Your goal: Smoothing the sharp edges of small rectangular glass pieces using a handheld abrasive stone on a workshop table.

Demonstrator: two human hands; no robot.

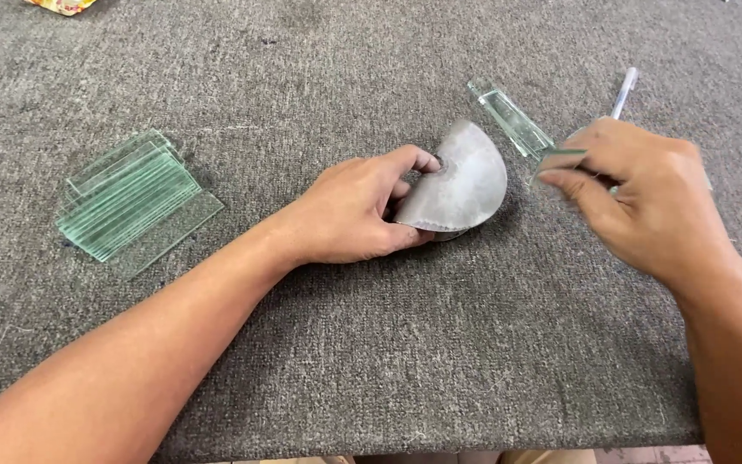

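Surface: a grey, carpet-like table top (371, 361) fills the view; its near edge shows at the bottom.
Left hand: the left hand (358, 210) rests on the cloth near the middle, fingers curled around the straight edge of a grey half-disc (461, 180), thumb and forefinger pinching it.
Half-disc: a dull metal-coloured semicircle, tilted up off the surface, its rounded edge turned toward the right hand, its lower corner touching the cloth.
Right hand: the right hand (646, 193) hovers just right of the half-disc, fingers drawn together in a narrow pinch on a small clear glass piece (560, 155); the piece is blurred and its outline is hard to make out.
Glass strip: one longer clear glass strip (513, 120) lies flat on the cloth, slanted, between the half-disc and the right hand, partly hidden by the fingers.
Pen: a white pen (625, 91) lies behind the right hand, its lower part covered.
Glass stack: a fanned pile of greenish rectangular glass strips (130, 199) lies on the left, well apart from both hands.
Containers: only a yellowish packet corner (60, 5) at the top edge; its contents cannot be seen.
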